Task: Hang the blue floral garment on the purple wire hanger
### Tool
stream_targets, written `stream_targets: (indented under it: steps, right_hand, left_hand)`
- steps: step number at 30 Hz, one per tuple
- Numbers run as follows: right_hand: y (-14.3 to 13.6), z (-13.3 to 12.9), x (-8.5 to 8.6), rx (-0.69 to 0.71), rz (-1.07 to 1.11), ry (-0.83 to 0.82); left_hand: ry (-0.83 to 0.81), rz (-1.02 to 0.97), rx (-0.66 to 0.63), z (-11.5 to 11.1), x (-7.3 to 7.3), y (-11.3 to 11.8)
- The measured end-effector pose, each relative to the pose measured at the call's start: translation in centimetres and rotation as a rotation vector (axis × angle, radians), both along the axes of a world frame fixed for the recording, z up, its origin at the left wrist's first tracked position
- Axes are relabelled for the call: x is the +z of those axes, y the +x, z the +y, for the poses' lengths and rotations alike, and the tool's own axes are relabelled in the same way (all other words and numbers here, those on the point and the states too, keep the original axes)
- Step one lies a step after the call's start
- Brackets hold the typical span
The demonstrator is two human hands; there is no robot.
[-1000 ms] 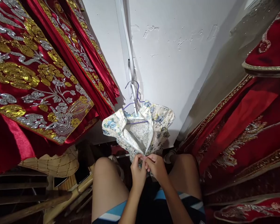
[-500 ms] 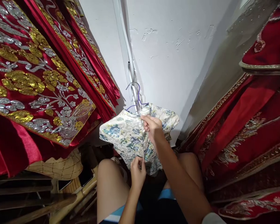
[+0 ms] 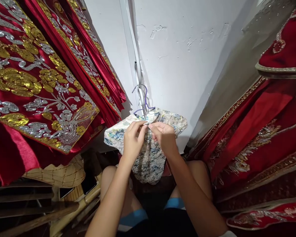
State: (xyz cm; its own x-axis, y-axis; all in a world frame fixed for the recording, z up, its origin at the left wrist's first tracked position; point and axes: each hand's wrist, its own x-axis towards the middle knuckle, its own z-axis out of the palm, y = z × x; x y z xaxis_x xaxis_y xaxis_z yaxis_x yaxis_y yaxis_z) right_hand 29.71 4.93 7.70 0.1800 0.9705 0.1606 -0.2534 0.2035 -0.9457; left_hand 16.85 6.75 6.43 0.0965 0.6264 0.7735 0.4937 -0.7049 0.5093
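Observation:
A short-sleeved floral shirt [image 3: 149, 158], cream with blue and yellow flowers, hangs in front of me on a purple hanger [image 3: 146, 98]. My left hand [image 3: 135, 135] pinches the shirt's front edge just below the collar, thumb and index finger together. Close against it, my right hand [image 3: 162, 134] pinches the facing edge at the same spot, its other fingers curled. The fingertips of both hands nearly meet there. Whatever small fastening may lie between them is too small to make out. Below the hands the shirt front hangs down between my knees.
Red garments with gold and silver sequins [image 3: 44, 75] hang at the left. More red beaded garments [image 3: 256, 131] hang at the right. Ahead is a white wall [image 3: 177, 75] with a metal upright [image 3: 132, 39] that bears the hanger. Wooden furniture [image 3: 64, 214] stands at lower left.
My left hand has risen from the lower front edge of the shirt to the collar, beside my right hand. The right hand has stayed near the collar.

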Motion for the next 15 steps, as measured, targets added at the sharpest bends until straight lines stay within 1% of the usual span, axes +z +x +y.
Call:
stream_targets:
  steps: [2, 4, 6, 8, 10, 11, 12, 14, 15]
  right_hand:
    - [-0.1, 0.1, -0.4, -0.042, 0.001, 0.018]
    - [-0.4, 0.5, -1.5, -0.07, 0.021, 0.034]
    - [-0.7, 0.9, -3.2, -0.096, 0.025, 0.027]
    - [-1.2, 1.0, -5.2, -0.112, 0.004, -0.011]
    - [-1.5, 0.8, -7.5, -0.132, 0.013, -0.072]
    - [-1.7, 0.6, -8.5, -0.142, 0.039, -0.104]
    - [-2.0, 0.3, -9.6, -0.155, 0.077, -0.132]
    - [-2.5, -0.4, -11.5, -0.183, 0.168, -0.174]
    - [-2.9, -0.8, -12.3, -0.191, 0.209, -0.191]
  left_hand:
    - [0.047, 0.077, 0.015, 0.3, 0.7, 0.3]
    - [0.091, 0.073, 0.058, 0.0, 0.6, 0.8]
    - [0.122, 0.01, 0.116, -0.4, 0.6, 1.1]
    - [0.141, -0.11, 0.212, -0.5, 0.9, 0.6]
    - [0.139, -0.285, 0.305, 0.0, 1.3, -0.9]
    - [0.129, -0.405, 0.335, 0.6, 1.4, -2.1]
    - [0.101, -0.561, 0.338, 1.2, 1.2, -3.4]
    - [-0.018, -0.907, 0.27, 2.2, 0.2, -6.4]
    - [-0.126, -1.08, 0.19, 2.5, -0.7, -7.7]
